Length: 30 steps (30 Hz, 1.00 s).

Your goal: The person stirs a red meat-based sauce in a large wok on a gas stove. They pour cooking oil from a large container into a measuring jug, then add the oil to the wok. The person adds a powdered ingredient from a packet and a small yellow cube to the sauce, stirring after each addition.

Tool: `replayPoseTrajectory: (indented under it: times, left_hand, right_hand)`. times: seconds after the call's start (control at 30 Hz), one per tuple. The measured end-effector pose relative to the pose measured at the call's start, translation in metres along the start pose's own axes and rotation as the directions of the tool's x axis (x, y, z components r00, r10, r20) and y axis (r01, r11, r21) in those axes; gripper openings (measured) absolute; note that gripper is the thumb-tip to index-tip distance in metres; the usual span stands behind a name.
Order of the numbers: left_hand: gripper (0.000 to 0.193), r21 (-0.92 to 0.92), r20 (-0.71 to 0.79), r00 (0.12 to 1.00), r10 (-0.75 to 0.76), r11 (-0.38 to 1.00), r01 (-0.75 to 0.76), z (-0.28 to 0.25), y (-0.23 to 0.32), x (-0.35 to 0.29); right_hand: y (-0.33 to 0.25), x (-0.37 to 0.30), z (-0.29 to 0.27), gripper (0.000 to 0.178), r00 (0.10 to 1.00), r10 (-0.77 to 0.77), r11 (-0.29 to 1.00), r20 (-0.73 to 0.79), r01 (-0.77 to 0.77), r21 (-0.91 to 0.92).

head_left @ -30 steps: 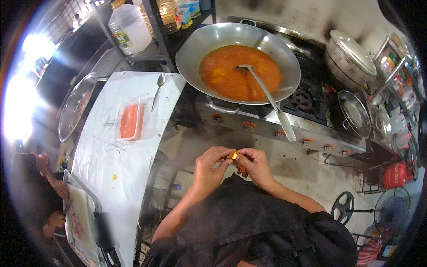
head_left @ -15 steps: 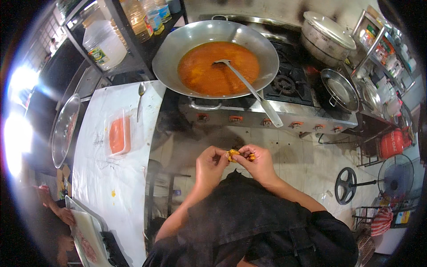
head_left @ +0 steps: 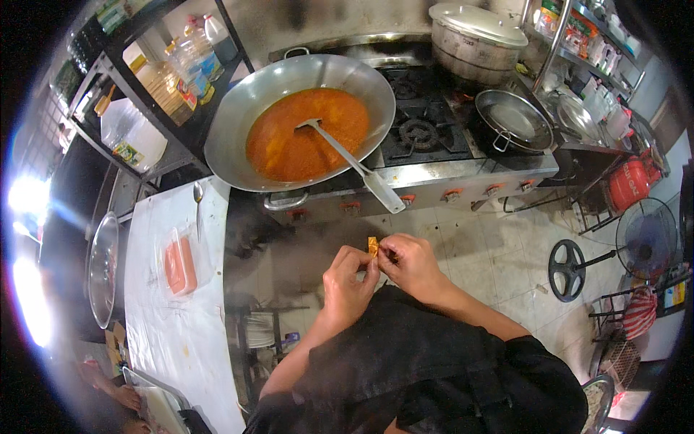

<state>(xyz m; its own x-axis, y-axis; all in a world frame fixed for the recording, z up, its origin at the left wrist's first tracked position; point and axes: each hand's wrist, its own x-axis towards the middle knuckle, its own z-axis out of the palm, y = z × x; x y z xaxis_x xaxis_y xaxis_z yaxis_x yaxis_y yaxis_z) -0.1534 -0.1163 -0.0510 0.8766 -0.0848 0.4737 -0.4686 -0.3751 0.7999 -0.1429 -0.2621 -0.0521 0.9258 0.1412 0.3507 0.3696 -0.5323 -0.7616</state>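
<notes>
My left hand [head_left: 345, 283] and my right hand [head_left: 413, 266] meet in front of my dark apron, fingertips pinched together. Between them a small yellow wrapped packet [head_left: 373, 244] stands up; both hands grip it, and its contents cannot be made out. My right fingers are curled, and what lies inside them is hidden. Beyond my hands, a wide metal wok [head_left: 225, 148] on the stove holds orange-red liquid [head_left: 282, 155]. A long-handled metal spatula [head_left: 350, 160] rests in it, its handle hanging over the near rim.
On the white-covered table [head_left: 195, 347] at left are a plastic tub of orange-red paste [head_left: 179, 266] and a spoon [head_left: 198, 194]. Another person's hands [head_left: 124, 396] work at lower left. A lidded pot [head_left: 477, 50], a pan [head_left: 515, 119], a red gas cylinder [head_left: 629, 184] and a fan [head_left: 645, 239] stand right.
My hands have come closer together, and the yellow packet now points upward between the fingertips. The whole view has shifted, so the wok appears further left and lower.
</notes>
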Motion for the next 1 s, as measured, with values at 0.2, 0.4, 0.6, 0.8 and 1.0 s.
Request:
replayPoseTrajectory:
  times: [0.2,0.4,0.6,0.8,1.0]
  left_hand:
    - [0.004,-0.2,-0.003,0.975,-0.221,0.956,0.216,-0.002,0.004,0.02]
    - [0.013,-0.653,0.203,0.877,-0.436,0.607,0.453,-0.005,-0.007,0.035]
    - [0.013,-0.641,0.372,0.84,-0.394,0.546,0.54,-0.019,-0.017,0.053]
    - [0.015,-0.603,0.362,0.868,-0.341,0.624,0.497,-0.037,-0.027,0.062]
    - [0.013,-0.405,0.116,0.949,-0.293,0.859,0.314,-0.043,-0.043,0.071]
  right_hand:
    - [0.009,0.01,-0.023,0.004,0.987,-0.092,0.988,-0.134,0.107,0.112]
    - [0.019,0.011,-0.041,0.006,0.923,0.359,0.693,0.138,-0.363,0.623]
    - [0.01,0.026,-0.051,0.018,0.96,0.217,0.793,0.177,-0.279,0.541]
    - [-0.009,0.043,-0.034,0.026,0.959,0.09,0.921,0.268,-0.183,0.345]
    - [-0.009,0.044,-0.007,0.019,0.94,0.22,0.815,0.26,-0.324,0.481]
